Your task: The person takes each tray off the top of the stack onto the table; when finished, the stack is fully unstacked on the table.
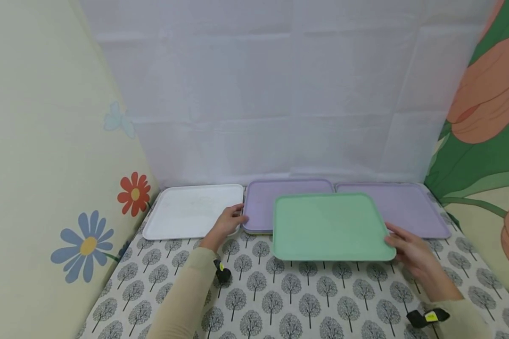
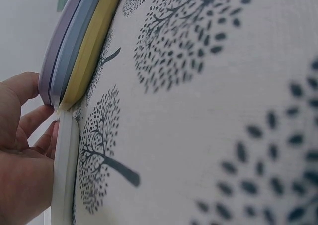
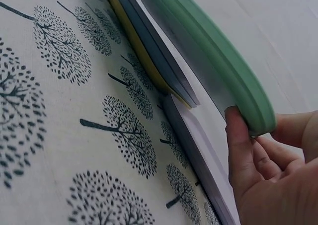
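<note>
In the head view my right hand (image 1: 417, 259) grips the right end of a green tray (image 1: 328, 226), thumb on one face and fingers under the other. The tray hangs tilted above the table, partly covering a stack. The stack has a purple tray (image 1: 260, 207) on top, then a blue tray (image 2: 74, 46) and a yellow tray (image 2: 89, 51) at the bottom. My left hand (image 1: 225, 223) pinches the purple tray's left rim between thumb and index finger. Its other fingers are near the edge of a white tray (image 1: 191, 212).
Another purple tray (image 1: 407, 209) lies to the right of the stack, partly behind the green tray. A tree-patterned cloth (image 1: 254, 301) covers the table. A white sheet (image 1: 258, 94) hangs behind, with painted walls (image 1: 46, 141) at both sides.
</note>
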Available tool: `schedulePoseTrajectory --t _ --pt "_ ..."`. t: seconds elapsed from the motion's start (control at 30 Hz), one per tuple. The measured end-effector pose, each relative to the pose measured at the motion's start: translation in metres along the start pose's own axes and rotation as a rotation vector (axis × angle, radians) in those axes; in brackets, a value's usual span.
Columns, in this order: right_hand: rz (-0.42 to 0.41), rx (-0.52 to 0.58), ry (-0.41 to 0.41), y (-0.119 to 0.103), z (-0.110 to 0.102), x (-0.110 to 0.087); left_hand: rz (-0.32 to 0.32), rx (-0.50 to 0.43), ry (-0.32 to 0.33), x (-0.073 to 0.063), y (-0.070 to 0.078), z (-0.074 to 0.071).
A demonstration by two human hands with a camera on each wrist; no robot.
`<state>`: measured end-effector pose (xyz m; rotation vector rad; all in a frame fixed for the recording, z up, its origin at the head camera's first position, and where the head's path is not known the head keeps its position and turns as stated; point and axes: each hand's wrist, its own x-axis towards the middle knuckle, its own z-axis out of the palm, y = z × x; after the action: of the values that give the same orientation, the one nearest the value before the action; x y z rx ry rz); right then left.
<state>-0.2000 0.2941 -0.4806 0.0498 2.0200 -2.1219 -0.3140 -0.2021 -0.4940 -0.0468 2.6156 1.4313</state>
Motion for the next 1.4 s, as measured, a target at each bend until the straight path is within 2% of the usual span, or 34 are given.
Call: schedulePoseTrajectory --t 0.33,0.43,0.73,0.93,1.07,1.3,1.4 --pt "-0.046 0.043 -0.044 0.003 -0.016 -0.015 0.011 0.008 -0.007 -0.001 0.0 0.0" --pt "-0.059 0.025 -0.065 0.005 -0.022 -0.02 0.004 -0.001 -0.007 -0.001 -0.001 0.001" --pt "-0.006 0.049 -0.07 0.004 -0.037 -0.032 -0.015 -0.016 -0.022 -0.001 0.001 0.001" --pt "0.021 0.023 -0.069 0.005 -0.047 -0.04 -0.013 -0.02 -0.014 -0.001 0.0 0.001" --pt "0.049 0.026 -0.115 0.006 -0.056 -0.047 -0.015 -0.021 -0.018 -0.001 -0.001 0.001" --pt "0.031 0.054 -0.278 0.009 -0.075 -0.055 -0.013 -0.018 -0.02 -0.001 0.0 0.0" --pt "0.019 0.042 -0.281 0.013 -0.081 -0.058 -0.01 -0.02 -0.017 -0.001 0.0 0.0"
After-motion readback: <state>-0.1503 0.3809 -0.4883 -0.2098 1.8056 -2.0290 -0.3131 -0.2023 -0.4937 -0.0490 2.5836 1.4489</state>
